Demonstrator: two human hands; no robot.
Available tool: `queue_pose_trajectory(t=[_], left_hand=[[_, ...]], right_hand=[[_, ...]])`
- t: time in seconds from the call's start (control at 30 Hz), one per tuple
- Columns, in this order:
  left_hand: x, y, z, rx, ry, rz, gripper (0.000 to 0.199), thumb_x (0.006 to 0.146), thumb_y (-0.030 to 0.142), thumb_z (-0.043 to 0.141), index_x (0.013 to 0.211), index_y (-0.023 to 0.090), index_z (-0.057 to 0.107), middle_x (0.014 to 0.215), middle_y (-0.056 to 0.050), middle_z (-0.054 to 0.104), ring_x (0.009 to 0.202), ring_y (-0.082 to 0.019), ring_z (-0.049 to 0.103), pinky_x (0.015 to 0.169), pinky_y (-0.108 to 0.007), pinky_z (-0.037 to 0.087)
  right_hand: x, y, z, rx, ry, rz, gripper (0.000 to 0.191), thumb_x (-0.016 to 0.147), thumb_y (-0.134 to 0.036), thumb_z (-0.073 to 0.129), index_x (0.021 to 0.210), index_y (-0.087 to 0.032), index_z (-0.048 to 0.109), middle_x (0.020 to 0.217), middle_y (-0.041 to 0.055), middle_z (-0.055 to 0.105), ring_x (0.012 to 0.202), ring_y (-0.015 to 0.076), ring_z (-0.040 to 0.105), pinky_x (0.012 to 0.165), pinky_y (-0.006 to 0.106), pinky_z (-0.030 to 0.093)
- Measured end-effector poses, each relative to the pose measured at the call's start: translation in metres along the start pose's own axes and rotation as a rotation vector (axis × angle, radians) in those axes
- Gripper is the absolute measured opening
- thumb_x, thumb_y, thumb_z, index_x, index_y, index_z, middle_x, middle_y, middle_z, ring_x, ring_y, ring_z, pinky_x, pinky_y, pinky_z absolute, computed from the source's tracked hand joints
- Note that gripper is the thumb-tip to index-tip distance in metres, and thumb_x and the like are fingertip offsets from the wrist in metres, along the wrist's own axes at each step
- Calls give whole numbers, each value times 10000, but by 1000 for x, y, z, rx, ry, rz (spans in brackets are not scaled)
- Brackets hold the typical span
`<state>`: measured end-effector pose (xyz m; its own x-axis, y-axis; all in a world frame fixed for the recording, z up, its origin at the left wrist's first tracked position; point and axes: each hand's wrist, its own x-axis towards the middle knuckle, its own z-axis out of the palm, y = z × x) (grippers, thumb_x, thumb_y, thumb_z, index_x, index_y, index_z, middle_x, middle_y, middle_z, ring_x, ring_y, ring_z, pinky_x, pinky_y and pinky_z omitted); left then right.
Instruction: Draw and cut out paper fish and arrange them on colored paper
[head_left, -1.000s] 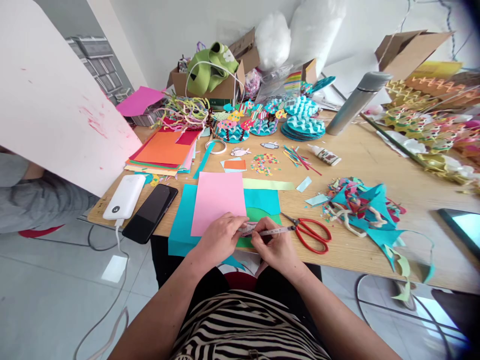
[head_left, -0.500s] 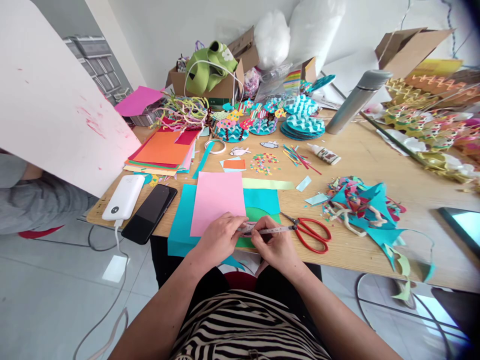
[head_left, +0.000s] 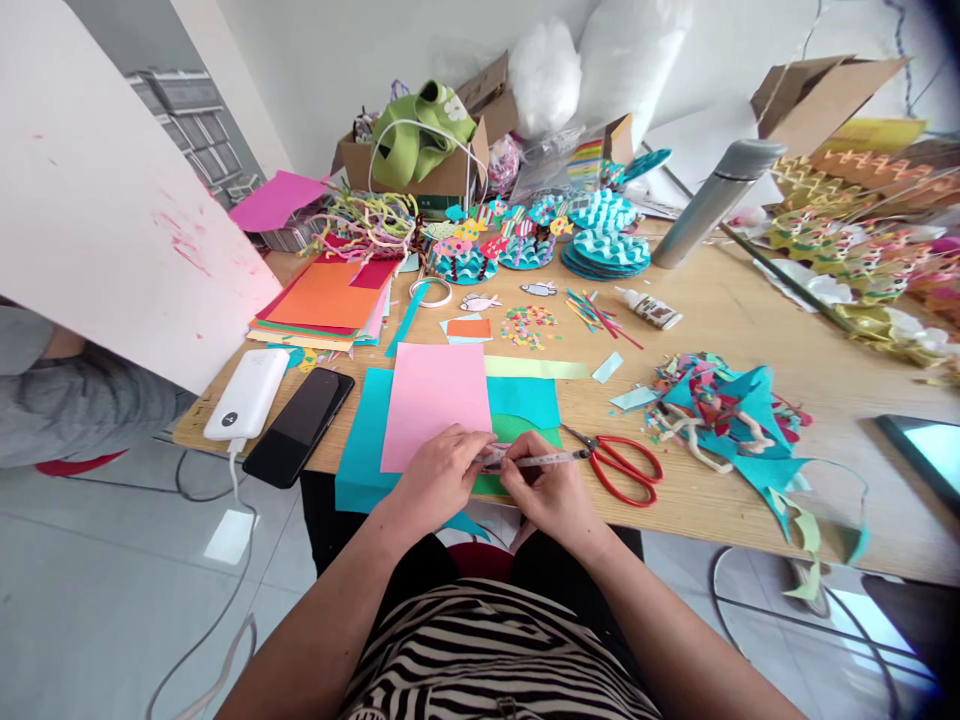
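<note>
My right hand (head_left: 551, 487) is closed round a slim white pen (head_left: 551, 459) that points left across the front of the table. My left hand (head_left: 448, 467) lies over the lower right of a pink sheet (head_left: 439, 395), its fingertips pinched together close to the pen's left end; what they hold is too small to tell. Beneath are a blue sheet (head_left: 364, 440) and a green piece (head_left: 517, 430), partly hidden by the hands. Red-handled scissors (head_left: 622, 468) lie just right of my right hand, with the pen's end near their pivot.
A phone (head_left: 298, 427) and a white power bank (head_left: 247, 395) lie at the left. Paper scraps (head_left: 757, 400) are heaped at the right. Farther back are a coloured paper stack (head_left: 330, 295), a glue bottle (head_left: 651, 308) and a grey flask (head_left: 712, 205).
The pen and my right fingers have shifted very slightly. Nothing else has visibly moved.
</note>
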<state>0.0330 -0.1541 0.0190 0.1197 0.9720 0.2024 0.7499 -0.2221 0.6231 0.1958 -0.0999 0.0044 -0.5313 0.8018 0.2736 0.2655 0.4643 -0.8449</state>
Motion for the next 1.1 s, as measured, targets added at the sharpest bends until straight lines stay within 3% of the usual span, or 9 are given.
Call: queue_pose_trajectory(t=[1.1], left_hand=[[0, 3, -2, -1, -9, -18, 287, 886, 70, 503, 1133, 186, 589, 1050, -66, 677, 1010, -199, 618, 884, -359, 525]], right_hand=[[-1, -3, -2, 14, 4, -3, 144, 797, -181, 514, 685, -221, 433, 545, -56, 438, 460, 94, 399, 450, 225, 312]])
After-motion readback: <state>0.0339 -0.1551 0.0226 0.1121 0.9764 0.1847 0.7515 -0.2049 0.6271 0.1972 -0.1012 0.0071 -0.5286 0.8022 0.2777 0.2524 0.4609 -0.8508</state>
